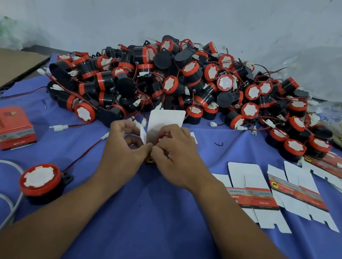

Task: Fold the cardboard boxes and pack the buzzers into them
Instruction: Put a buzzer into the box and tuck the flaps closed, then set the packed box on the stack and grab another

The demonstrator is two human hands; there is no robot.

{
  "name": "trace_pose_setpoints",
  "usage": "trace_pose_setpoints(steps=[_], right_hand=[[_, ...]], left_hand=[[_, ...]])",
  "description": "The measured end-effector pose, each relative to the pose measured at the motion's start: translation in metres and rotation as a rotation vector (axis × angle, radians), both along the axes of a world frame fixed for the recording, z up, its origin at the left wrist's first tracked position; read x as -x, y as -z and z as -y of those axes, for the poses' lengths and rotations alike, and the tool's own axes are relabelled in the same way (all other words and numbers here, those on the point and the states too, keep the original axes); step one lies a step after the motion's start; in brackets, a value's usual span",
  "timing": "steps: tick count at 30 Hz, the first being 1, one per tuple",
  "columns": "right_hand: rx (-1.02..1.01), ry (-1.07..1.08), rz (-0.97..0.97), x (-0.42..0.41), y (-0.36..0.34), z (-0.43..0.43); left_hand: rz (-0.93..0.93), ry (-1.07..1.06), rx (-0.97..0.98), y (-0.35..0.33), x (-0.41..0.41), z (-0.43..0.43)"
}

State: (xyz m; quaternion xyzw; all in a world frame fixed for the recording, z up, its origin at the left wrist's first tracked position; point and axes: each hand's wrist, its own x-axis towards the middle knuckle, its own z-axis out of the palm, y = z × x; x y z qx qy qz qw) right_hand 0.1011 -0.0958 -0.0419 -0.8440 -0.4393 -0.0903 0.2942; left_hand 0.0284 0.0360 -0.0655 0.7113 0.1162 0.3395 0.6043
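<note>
- At the far left of the blue-covered table (150,226) stands a closed red printed cardboard box (11,127). Treat its square corners as your model.
- Right of it and nearer you lies a loose black buzzer with a red rim and white cap (41,182), its wire running up towards your left hand (126,144).
- That hand's grip is narrow: curled fingers pinch a white side flap of the half-folded red-and-white cardboard box (166,119). The box sits mid-table between your hands, its tall white flap upright.
- To do this step well, keep the walls square, tuck the small side flaps in first, and only then bring the tall flap down.
- Your right hand (175,152) has its grip closed round the box's right side, thumb meeting the left thumb at the near edge. Red shows between the fingers; I cannot tell whether a buzzer is inside.
- Behind your hands rises the heap of black-and-red buzzers (184,82).
- To the right lie flat unfolded cardboard blanks (253,198), within easy reach.
</note>
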Motion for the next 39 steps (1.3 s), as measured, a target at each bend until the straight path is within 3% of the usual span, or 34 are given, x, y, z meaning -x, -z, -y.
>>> trace_pose_setpoints(steps=[5, 9, 13, 15, 17, 18, 25, 29, 32, 39], right_hand=[[0.120, -0.020, -0.010, -0.005, 0.002, 0.011], [0.062, -0.062, -0.022, -0.009, 0.004, 0.023], [-0.430, 0.266, -0.141, -0.020, -0.003, 0.029], [-0.472, 0.426, -0.400, -0.031, -0.003, 0.031], [-0.528, 0.408, -0.650, -0.034, 0.001, 0.032], [-0.549, 0.369, -0.682, -0.032, 0.003, 0.031], [-0.376, 0.128, -0.545, -0.027, 0.015, 0.020], [-0.471, 0.132, -0.596, -0.027, 0.018, 0.015], [-0.466, -0.009, -0.540, -0.029, 0.014, 0.020], [-0.201, -0.139, -0.485, -0.033, 0.017, 0.036]], left_hand=[[-0.012, 0.033, -0.465, 0.002, 0.002, 0.001], [-0.099, 0.007, -0.616, 0.004, -0.003, 0.000], [-0.158, 0.050, -0.442, 0.005, -0.006, -0.002], [-0.182, 0.106, -0.385, 0.003, -0.006, -0.005], [-0.188, 0.141, -0.350, 0.003, -0.006, -0.007], [-0.194, 0.149, -0.331, 0.003, -0.007, -0.008], [-0.177, 0.172, -0.203, 0.004, -0.008, -0.010], [-0.094, 0.254, -0.064, 0.003, -0.008, -0.010], [-0.080, 0.312, -0.127, 0.002, -0.009, -0.011], [-0.103, 0.250, -0.199, 0.008, -0.008, -0.015]])
